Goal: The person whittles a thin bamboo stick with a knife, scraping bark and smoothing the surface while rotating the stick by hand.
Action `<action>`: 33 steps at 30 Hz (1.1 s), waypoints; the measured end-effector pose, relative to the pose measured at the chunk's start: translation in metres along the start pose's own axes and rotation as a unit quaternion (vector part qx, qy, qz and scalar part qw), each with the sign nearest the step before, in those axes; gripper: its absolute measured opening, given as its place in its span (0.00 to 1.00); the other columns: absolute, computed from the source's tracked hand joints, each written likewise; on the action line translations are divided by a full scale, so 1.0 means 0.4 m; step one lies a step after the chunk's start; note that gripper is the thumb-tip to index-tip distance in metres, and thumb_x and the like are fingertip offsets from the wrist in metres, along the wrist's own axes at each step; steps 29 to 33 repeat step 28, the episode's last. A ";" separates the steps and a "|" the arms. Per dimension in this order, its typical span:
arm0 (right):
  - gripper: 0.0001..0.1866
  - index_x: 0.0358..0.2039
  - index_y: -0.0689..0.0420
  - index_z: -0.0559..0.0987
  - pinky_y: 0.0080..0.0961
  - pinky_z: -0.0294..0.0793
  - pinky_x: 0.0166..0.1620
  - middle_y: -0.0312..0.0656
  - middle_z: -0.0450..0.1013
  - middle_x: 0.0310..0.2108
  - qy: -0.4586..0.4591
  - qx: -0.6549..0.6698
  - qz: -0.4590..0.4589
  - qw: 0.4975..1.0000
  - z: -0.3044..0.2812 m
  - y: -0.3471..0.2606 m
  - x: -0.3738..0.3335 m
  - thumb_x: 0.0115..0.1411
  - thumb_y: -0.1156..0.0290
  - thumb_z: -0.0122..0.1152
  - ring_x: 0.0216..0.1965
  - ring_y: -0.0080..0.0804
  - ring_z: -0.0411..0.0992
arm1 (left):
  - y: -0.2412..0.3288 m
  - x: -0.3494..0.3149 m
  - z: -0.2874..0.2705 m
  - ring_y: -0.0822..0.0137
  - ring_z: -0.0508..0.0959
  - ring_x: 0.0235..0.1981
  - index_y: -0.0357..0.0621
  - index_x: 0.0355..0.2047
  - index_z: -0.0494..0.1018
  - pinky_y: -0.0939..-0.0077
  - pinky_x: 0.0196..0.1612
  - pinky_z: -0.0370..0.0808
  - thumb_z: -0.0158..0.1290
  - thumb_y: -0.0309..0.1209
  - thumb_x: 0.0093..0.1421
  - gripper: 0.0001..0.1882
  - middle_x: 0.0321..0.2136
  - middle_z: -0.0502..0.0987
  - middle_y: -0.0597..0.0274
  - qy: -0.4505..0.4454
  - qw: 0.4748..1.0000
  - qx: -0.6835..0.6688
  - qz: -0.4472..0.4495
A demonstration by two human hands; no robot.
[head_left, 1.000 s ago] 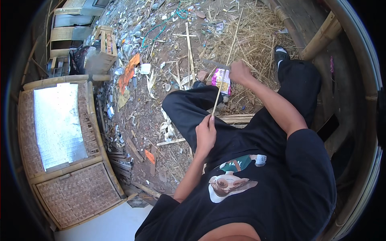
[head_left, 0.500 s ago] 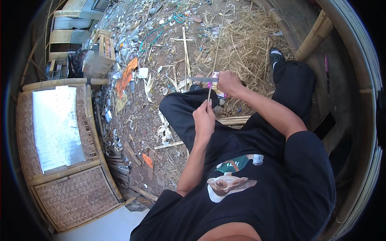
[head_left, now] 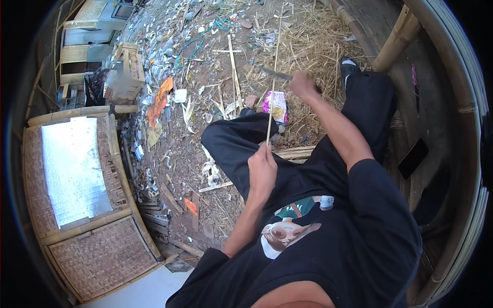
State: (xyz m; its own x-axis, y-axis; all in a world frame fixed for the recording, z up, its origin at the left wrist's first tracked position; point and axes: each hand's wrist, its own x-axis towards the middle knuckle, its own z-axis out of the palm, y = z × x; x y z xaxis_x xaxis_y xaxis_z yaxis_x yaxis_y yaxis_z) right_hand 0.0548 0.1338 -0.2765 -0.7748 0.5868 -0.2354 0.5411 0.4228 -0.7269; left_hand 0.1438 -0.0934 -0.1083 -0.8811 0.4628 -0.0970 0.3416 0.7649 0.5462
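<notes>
My left hand (head_left: 262, 167) is closed round the near end of a long thin bamboo strip (head_left: 274, 87), which runs away from me over the ground. My right hand (head_left: 304, 85), farther off, grips the handle of a knife (head_left: 276, 74). The blade points left and lies across the strip, well beyond my left hand. Most of the handle is hidden inside my fist. Under the strip, near my bent left knee, lies a pink and yellow packet (head_left: 276, 106).
Bamboo shavings (head_left: 323, 43) heap up ahead on the right. Crossed bamboo strips (head_left: 233, 69) lie left of the strip. Litter covers the ground. A woven bamboo panel (head_left: 102, 246) stands at left, a wooden crate (head_left: 132, 72) behind it. A dark phone (head_left: 413, 158) rests at right.
My right hand has moved the knife away from me along the strip, uncovering the packet. My left hand stays nearly in place, holding the strip's end.
</notes>
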 end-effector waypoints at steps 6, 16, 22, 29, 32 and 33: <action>0.10 0.29 0.63 0.80 0.43 0.76 0.37 0.58 0.75 0.28 0.040 -0.031 0.046 0.998 -0.016 0.045 0.051 0.50 0.71 0.55 0.34 0.50 0.77 | -0.019 -0.063 -0.046 0.40 0.73 0.24 0.31 0.34 0.72 0.60 0.24 0.67 0.46 0.24 0.61 0.08 0.20 0.71 0.38 -0.018 1.000 0.023 0.007; 0.16 0.36 0.63 0.79 0.42 0.74 0.46 0.57 0.75 0.40 0.083 -0.026 0.168 0.982 -0.117 0.135 0.108 0.50 0.65 0.59 0.44 0.51 0.74 | -0.064 -0.226 -0.121 0.66 0.78 0.19 0.33 0.36 0.75 0.76 0.23 0.69 0.47 0.27 0.62 0.10 0.24 0.77 0.45 -0.092 0.991 -0.009 -0.096; 0.23 0.42 0.67 0.76 0.38 0.71 0.51 0.58 0.71 0.47 -0.020 0.008 0.156 0.987 -0.101 0.040 0.044 0.49 0.62 0.61 0.49 0.51 0.71 | -0.105 -0.137 -0.100 0.79 0.60 0.15 0.34 0.39 0.76 0.79 0.18 0.59 0.47 0.31 0.64 0.12 0.12 0.67 0.62 -0.043 0.988 -0.086 -0.118; 0.21 0.38 0.63 0.79 0.37 0.71 0.50 0.56 0.74 0.42 -0.053 0.056 0.137 0.988 -0.150 -0.029 0.013 0.45 0.64 0.61 0.46 0.49 0.73 | -0.117 -0.075 -0.074 0.80 0.60 0.16 0.36 0.40 0.76 0.81 0.20 0.60 0.48 0.32 0.63 0.12 0.13 0.67 0.65 -0.048 0.986 -0.120 -0.103; 0.21 0.38 0.63 0.79 0.37 0.71 0.50 0.56 0.74 0.42 -0.053 0.056 0.137 0.988 -0.150 -0.029 0.013 0.45 0.64 0.61 0.46 0.49 0.73 | -0.117 -0.075 -0.074 0.80 0.60 0.16 0.36 0.40 0.76 0.81 0.20 0.60 0.48 0.32 0.63 0.12 0.13 0.67 0.65 -0.048 0.986 -0.120 -0.103; 0.21 0.38 0.63 0.79 0.37 0.71 0.50 0.56 0.74 0.42 -0.053 0.056 0.137 0.988 -0.150 -0.029 0.013 0.45 0.64 0.61 0.46 0.49 0.73 | -0.117 -0.075 -0.074 0.80 0.60 0.16 0.36 0.40 0.76 0.81 0.20 0.60 0.48 0.32 0.63 0.12 0.13 0.67 0.65 -0.048 0.986 -0.120 -0.103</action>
